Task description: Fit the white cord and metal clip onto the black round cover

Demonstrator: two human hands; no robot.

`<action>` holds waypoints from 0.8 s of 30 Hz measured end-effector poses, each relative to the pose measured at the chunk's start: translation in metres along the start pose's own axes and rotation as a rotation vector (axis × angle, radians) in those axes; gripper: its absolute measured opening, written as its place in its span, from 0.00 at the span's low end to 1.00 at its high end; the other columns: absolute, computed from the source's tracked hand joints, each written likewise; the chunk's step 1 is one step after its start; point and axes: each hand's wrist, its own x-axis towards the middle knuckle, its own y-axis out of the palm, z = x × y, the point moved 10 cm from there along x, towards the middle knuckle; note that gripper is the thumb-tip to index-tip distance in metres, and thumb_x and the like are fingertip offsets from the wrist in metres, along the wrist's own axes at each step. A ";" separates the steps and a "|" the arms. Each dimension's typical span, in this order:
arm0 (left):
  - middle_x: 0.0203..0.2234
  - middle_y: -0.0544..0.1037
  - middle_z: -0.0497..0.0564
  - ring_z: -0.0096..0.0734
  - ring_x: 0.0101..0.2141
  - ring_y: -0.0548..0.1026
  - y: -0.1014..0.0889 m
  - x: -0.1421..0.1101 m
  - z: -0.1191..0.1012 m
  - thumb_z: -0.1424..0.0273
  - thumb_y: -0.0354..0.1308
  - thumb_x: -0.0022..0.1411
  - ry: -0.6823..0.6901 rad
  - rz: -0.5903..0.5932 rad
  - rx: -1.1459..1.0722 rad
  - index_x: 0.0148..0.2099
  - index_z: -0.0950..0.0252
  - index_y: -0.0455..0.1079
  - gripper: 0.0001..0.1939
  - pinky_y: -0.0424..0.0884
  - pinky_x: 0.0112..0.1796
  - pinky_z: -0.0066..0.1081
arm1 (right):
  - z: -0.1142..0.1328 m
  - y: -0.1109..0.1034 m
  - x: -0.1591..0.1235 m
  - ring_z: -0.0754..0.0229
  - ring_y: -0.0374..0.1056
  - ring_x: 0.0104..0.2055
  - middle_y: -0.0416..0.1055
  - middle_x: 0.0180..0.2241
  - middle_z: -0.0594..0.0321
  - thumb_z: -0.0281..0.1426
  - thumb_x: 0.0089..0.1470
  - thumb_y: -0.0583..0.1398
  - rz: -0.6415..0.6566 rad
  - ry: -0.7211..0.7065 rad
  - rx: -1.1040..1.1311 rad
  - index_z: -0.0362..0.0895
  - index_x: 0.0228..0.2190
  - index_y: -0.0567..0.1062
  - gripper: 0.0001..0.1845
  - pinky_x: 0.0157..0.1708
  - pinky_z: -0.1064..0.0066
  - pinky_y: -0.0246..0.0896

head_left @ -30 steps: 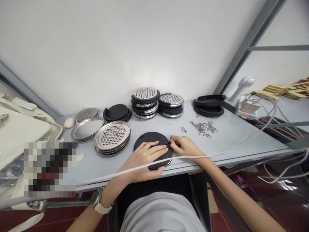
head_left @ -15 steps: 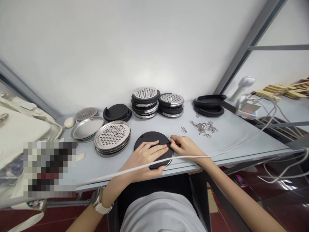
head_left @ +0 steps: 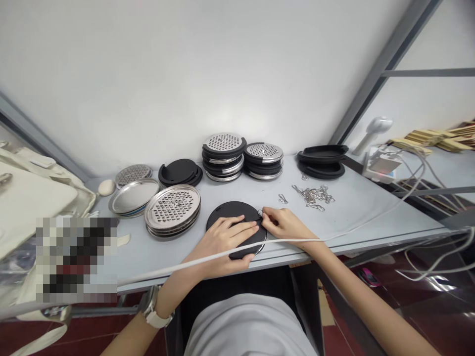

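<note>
A round black disc [head_left: 232,210] with a shiny metal rim at its lower right lies near the front edge of the table. My left hand [head_left: 226,240] rests flat on it, fingers stretched out over the top and the thumb by the near edge. At the disc's right edge, my right hand [head_left: 278,222] pinches a small metal wire clip [head_left: 260,212]; its loop shows, while the rest is hidden by the fingers. Loose metal clips [head_left: 315,195] lie in a pile beyond my right hand, with a single clip [head_left: 283,199] nearer the disc.
Perforated metal grater discs [head_left: 172,210], plain metal discs [head_left: 135,198] and black holders [head_left: 180,173] stand at the left. Behind are stacks of assembled graters [head_left: 224,148]; black holders [head_left: 322,160] sit at the right. A white cable [head_left: 293,241] crosses in front of my hands.
</note>
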 end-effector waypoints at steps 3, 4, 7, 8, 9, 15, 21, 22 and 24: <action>0.57 0.65 0.46 0.39 0.59 0.56 -0.001 0.000 0.001 0.65 0.55 0.59 -0.007 -0.005 -0.001 0.63 0.57 0.55 0.30 0.56 0.56 0.40 | 0.000 -0.001 -0.001 0.69 0.51 0.19 0.57 0.17 0.70 0.29 0.53 0.50 -0.006 -0.005 0.022 0.44 0.21 0.61 0.10 0.23 0.77 0.45; 0.57 0.65 0.47 0.39 0.59 0.56 -0.001 0.000 0.001 0.65 0.55 0.60 -0.010 -0.008 -0.002 0.63 0.56 0.55 0.30 0.56 0.56 0.40 | 0.000 -0.001 -0.001 0.69 0.51 0.19 0.57 0.17 0.70 0.29 0.53 0.50 -0.008 -0.008 0.032 0.44 0.21 0.61 0.10 0.23 0.77 0.45; 0.57 0.64 0.47 0.39 0.59 0.56 -0.002 0.000 0.002 0.65 0.54 0.61 -0.006 -0.011 -0.004 0.63 0.56 0.54 0.29 0.55 0.56 0.40 | 0.000 -0.001 -0.001 0.69 0.51 0.19 0.56 0.16 0.71 0.28 0.53 0.50 -0.012 -0.016 0.055 0.44 0.20 0.60 0.10 0.22 0.77 0.45; 0.58 0.64 0.47 0.39 0.59 0.56 -0.002 0.000 0.002 0.65 0.54 0.61 0.001 -0.009 -0.005 0.64 0.56 0.54 0.29 0.55 0.56 0.40 | 0.000 -0.001 -0.001 0.69 0.51 0.19 0.56 0.16 0.71 0.29 0.53 0.50 -0.013 -0.017 0.057 0.44 0.21 0.60 0.10 0.22 0.77 0.45; 0.58 0.64 0.47 0.40 0.60 0.56 -0.002 0.000 0.002 0.65 0.54 0.61 0.006 -0.006 -0.005 0.64 0.57 0.54 0.29 0.55 0.56 0.40 | 0.000 -0.001 -0.001 0.69 0.51 0.19 0.56 0.17 0.71 0.29 0.53 0.50 -0.015 -0.018 0.057 0.44 0.21 0.61 0.10 0.22 0.77 0.45; 0.59 0.62 0.46 0.40 0.60 0.54 -0.002 -0.001 -0.001 0.65 0.53 0.61 0.034 0.009 0.000 0.62 0.56 0.57 0.27 0.54 0.56 0.41 | 0.000 0.000 0.000 0.68 0.51 0.18 0.56 0.17 0.71 0.32 0.59 0.47 -0.004 -0.028 0.008 0.45 0.25 0.63 0.12 0.23 0.76 0.44; 0.57 0.64 0.45 0.39 0.59 0.56 -0.003 -0.001 -0.004 0.65 0.55 0.59 0.041 0.003 -0.018 0.59 0.54 0.61 0.25 0.55 0.56 0.41 | -0.001 0.001 0.000 0.68 0.52 0.18 0.58 0.17 0.69 0.32 0.59 0.48 0.006 -0.024 -0.029 0.44 0.24 0.64 0.13 0.23 0.75 0.43; 0.57 0.65 0.45 0.39 0.59 0.56 -0.003 -0.001 -0.003 0.65 0.55 0.59 0.032 -0.003 -0.020 0.58 0.54 0.62 0.24 0.55 0.56 0.41 | -0.002 0.002 0.000 0.68 0.52 0.18 0.58 0.17 0.70 0.32 0.58 0.48 0.007 -0.019 -0.025 0.44 0.24 0.64 0.13 0.23 0.76 0.43; 0.57 0.65 0.44 0.39 0.59 0.57 -0.003 -0.001 -0.001 0.64 0.55 0.59 0.015 -0.013 -0.022 0.58 0.54 0.63 0.23 0.55 0.56 0.41 | -0.003 0.003 0.000 0.69 0.51 0.18 0.58 0.16 0.70 0.31 0.57 0.49 0.015 -0.006 -0.011 0.44 0.22 0.63 0.12 0.23 0.76 0.43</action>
